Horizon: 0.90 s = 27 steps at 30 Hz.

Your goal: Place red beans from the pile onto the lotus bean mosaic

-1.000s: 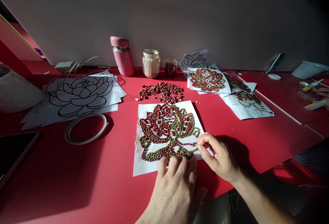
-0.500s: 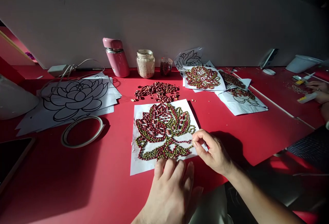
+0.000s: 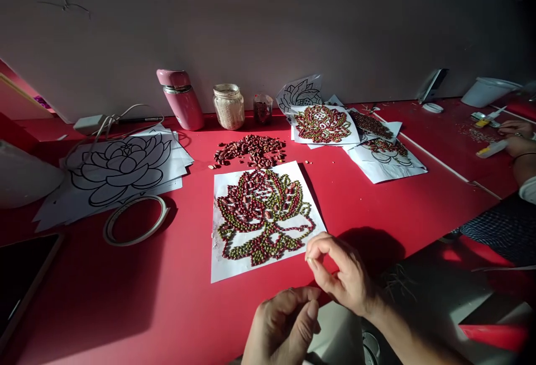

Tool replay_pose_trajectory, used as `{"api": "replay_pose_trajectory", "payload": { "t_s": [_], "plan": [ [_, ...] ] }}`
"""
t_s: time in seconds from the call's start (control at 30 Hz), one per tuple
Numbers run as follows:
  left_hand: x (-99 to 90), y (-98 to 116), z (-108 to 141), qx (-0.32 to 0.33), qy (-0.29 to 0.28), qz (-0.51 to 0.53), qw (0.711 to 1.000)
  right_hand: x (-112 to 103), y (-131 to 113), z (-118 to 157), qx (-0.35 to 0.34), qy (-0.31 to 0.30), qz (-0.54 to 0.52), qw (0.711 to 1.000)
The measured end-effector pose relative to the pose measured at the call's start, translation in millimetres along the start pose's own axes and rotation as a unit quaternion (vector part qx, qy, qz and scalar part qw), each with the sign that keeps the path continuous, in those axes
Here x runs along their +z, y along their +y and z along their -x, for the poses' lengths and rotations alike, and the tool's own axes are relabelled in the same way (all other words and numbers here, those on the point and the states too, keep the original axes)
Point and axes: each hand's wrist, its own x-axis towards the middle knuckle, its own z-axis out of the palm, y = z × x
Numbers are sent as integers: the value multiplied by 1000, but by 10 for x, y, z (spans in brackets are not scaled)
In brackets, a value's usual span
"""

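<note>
A white sheet (image 3: 229, 271) bears a lotus picture (image 3: 268, 214) made of red and green beans. Just off its lower right corner, my right hand (image 3: 345, 275) is closed in a pinch, with a tiny pale spot at the fingertips that I cannot identify. Below the sheet, by the table's front edge, my left hand (image 3: 278, 329) has its thumb and fingers pressed together; whatever it may hold is hidden. Behind the sheet lies a pile of dark red beans (image 3: 255, 150).
Outline drawings (image 3: 121, 167) and a roll of tape (image 3: 136, 220) lie left. A pink flask (image 3: 182, 100), a glass jar (image 3: 229, 107) and a small cup (image 3: 263, 109) stand behind. Bean pictures (image 3: 322, 125) lie back right. Another person's hand (image 3: 519, 136) is far right.
Both hands have drawn back from the sheet toward the table's front edge. My left hand has turned and its fingers have closed into a pinch. The view has shifted slightly.
</note>
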Motion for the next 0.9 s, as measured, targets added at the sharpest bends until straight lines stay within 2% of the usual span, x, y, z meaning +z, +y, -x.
{"api": "replay_pose_trajectory", "payload": {
  "t_s": [0.1, 0.2, 0.27, 0.37, 0.43, 0.53, 0.63, 0.73, 0.8, 0.9],
  "plan": [
    [23, 73, -66, -30, 13, 77, 996, -4, -41, 108, 16, 21, 8, 1000],
    [45, 57, -120, -46, 27, 178, 983, -44, -120, 167, 41, 37, 7, 998],
    [70, 32, -143, -63, 12, 272, 960, -55, -195, 180, 40, 24, 3, 999],
    [104, -1, -161, -106, 7, 405, 908, -18, -284, 167, 1, -11, 44, 999],
    [106, -21, -167, -122, 24, 455, 882, 22, -313, 143, -22, -30, 82, 996],
    [76, -46, -180, -121, 36, 489, 863, 54, -331, 100, -20, -59, 93, 994],
    [23, -41, -194, -115, 42, 504, 855, 32, -315, 64, -7, -67, 52, 996],
    [-35, -3, -193, -111, 28, 492, 863, -10, -218, 35, 36, -10, 27, 999],
    [-76, 24, -179, -116, 42, 470, 874, -28, -118, 12, 79, 9, 53, 995],
    [-137, 50, -147, -140, 72, 432, 888, -27, 4, -29, 118, -25, 102, 987]
  ]
}}
